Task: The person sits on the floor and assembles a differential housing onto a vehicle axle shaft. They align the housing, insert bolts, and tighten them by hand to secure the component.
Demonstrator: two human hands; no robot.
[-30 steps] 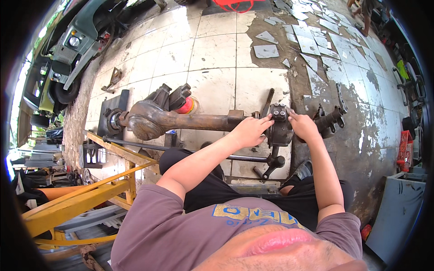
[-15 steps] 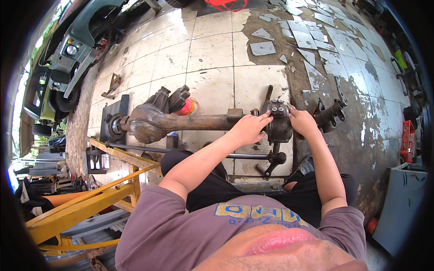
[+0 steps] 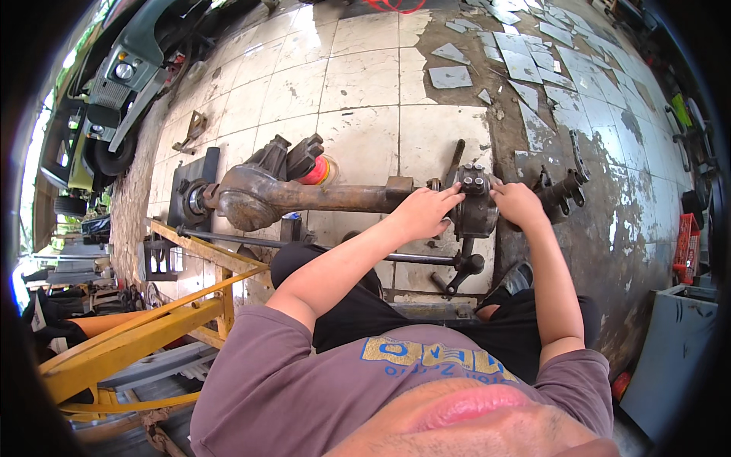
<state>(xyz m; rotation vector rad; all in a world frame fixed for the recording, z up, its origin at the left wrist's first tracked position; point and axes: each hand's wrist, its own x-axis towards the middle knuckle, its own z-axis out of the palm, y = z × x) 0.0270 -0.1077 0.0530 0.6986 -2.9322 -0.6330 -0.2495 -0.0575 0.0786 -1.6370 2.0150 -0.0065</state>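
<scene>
Head view: left hand [image 3: 426,212], thumb spread, and right hand [image 3: 521,204], grip unclear, flank the dark bolted housing [image 3: 478,217] as before.

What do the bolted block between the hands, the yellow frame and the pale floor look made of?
Bolted block: likely cast metal, dark and dull, with shinier bolt heads. Yellow frame: painted, scuffed; wood or metal, I can't tell. Pale floor: seemingly glazed ceramic tile, given its glossy, gridded surface.

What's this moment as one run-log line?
left hand: on steering knuckle, left side; right hand: on steering knuckle, right side; axle housing: extends left from knuckle; tie rod: on person's side of axle housing
</scene>
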